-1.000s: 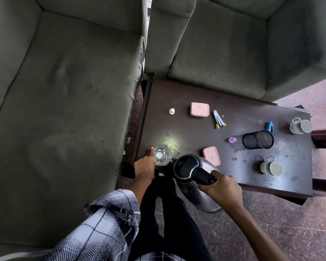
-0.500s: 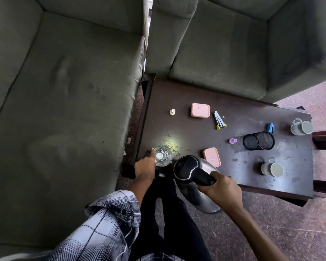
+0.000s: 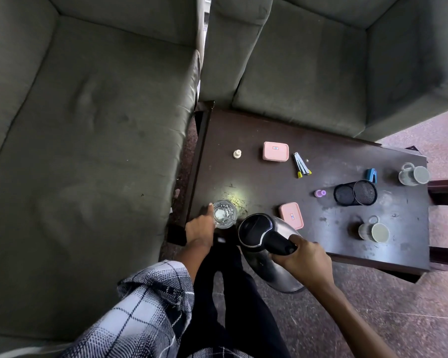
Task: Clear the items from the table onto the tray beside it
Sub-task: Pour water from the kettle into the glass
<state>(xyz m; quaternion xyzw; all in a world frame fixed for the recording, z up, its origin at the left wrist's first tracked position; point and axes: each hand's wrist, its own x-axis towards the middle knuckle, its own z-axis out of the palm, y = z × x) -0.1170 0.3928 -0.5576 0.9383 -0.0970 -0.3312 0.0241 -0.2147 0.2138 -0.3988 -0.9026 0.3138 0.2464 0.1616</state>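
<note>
Gripping the black handle of the one steel kettle [image 3: 259, 228], the right hand [image 3: 304, 262] is clenched around it. The kettle hangs tilted over the near edge of the dark table [image 3: 269, 192]. A single clear glass [image 3: 225, 214] stands on the table just left of the kettle. The left hand [image 3: 199, 227] lies against the glass on the side away from the kettle, with the forefinger along its wall. Whether the other fingers wrap it I cannot tell.

The only writing is on two small boxes. The near pink box [image 3: 291, 215], just beyond the kettle, and the far pink box [image 3: 275, 151], well beyond it, each carry a blue-and-red label too small to read.

There are two mugs. The near mug [image 3: 373, 231] is well to the kettle's right, and the far mug [image 3: 411, 175] is farther right and beyond. Between the mugs and the kettle, one black mesh holder [image 3: 355, 193] lies on its side, with one blue stapler [image 3: 371, 175] just behind it and one purple piece [image 3: 320, 193] on its kettle side.

Beyond the kettle are one metal clipper [image 3: 301, 165] with yellow tips, beside the far pink box, and one white piece [image 3: 237, 154].

Two grey-green sofas flank the table, the left sofa [image 3: 88, 151] and the far sofa [image 3: 321, 73].
</note>
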